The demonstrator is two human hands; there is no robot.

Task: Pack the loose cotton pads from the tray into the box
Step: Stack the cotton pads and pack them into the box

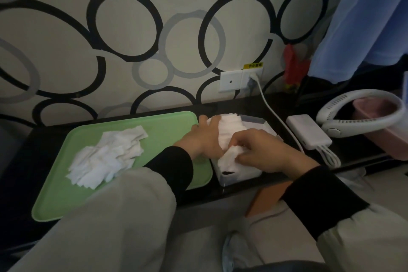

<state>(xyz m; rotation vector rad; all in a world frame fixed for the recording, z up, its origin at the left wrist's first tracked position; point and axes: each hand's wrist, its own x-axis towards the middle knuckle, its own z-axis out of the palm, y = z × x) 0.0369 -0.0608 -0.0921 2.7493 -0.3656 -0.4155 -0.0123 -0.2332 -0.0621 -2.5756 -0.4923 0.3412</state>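
Now R grip (265, 150) pinches pad clump (229, 158) over box (239, 178); L grip (203, 137) flat against stack (230, 128) inside.

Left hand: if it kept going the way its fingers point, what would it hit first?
The stack of pads standing in the box; the left hand seems to be touching it. Behind that, probably the wall, though depth is hard to judge.

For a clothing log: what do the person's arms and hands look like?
The left sleeve and right sleeve are loose and light grey. At the wrists, the left cuff and right cuff are snug and black. The left hand and right hand are bare; no gloves, rings or watch show.
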